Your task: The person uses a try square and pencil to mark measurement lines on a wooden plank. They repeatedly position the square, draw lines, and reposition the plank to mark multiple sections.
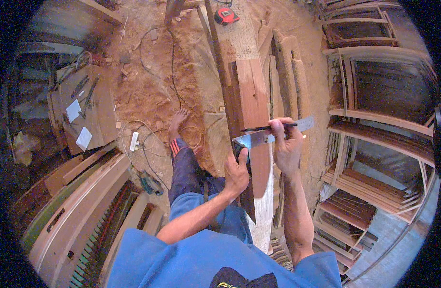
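Note:
A reddish-brown wooden board (255,96) lies lengthwise in front of me on a long pale plank (239,36). Across the board rests the metal blade of a try square (304,124). My left hand (236,174) presses the square's dark stock against the board's left edge, thumb on top. Between the fingers of my right hand (287,146) is a thin dark pencil (256,128), pointing left along the far edge of the blade. This hand hovers over the blade's right part; whether it touches the blade I cannot tell.
A red tape measure (226,16) sits at the plank's far end. Sawdust, cables and a green power tool (151,183) cover the floor at left, near a white power strip (134,141). Wooden frames (381,113) stack up at right; more boards (81,206) lean at left.

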The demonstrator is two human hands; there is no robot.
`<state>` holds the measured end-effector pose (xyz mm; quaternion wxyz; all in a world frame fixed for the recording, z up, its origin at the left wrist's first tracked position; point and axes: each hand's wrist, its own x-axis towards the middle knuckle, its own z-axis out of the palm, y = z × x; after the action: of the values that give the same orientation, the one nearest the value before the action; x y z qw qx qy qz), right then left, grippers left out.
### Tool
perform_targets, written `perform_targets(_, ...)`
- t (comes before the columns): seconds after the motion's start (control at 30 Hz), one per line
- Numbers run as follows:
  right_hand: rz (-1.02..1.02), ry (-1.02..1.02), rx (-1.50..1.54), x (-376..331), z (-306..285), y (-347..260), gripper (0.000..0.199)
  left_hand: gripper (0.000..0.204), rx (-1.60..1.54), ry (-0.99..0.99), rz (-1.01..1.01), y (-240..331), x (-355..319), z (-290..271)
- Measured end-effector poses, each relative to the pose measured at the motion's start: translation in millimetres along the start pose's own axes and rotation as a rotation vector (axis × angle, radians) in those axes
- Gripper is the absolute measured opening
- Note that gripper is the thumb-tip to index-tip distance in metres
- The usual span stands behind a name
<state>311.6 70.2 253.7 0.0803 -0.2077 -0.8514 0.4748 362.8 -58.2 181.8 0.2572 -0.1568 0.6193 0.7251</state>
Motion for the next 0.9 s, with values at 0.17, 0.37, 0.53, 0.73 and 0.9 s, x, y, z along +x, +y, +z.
perform_targets(0.17, 0.038, -0.038, -0.09, 15, -16, -7, 0.027, 0.053, 0.094, 0.171, 0.17, -4, -1, 8)
perform_targets(0.37, -0.062, 0.005, -0.269, 28, -28, -16, 0.021, 0.054, 0.178, 0.189, 0.174, -8, 0, 9)
perform_targets(0.53, -0.089, -0.167, -0.241, 12, -8, -10, 0.021, 0.056, 0.176, 0.224, 0.224, 2, -3, 10)
perform_targets(0.73, -0.073, 0.104, -0.437, 24, -58, -3, 0.026, 0.056, 0.206, 0.216, 0.188, -2, -4, 9)
perform_targets(0.9, -0.053, 0.237, 0.039, -5, -56, 14, 0.021, 0.056, 0.23, 0.243, 0.309, -22, -10, 8)
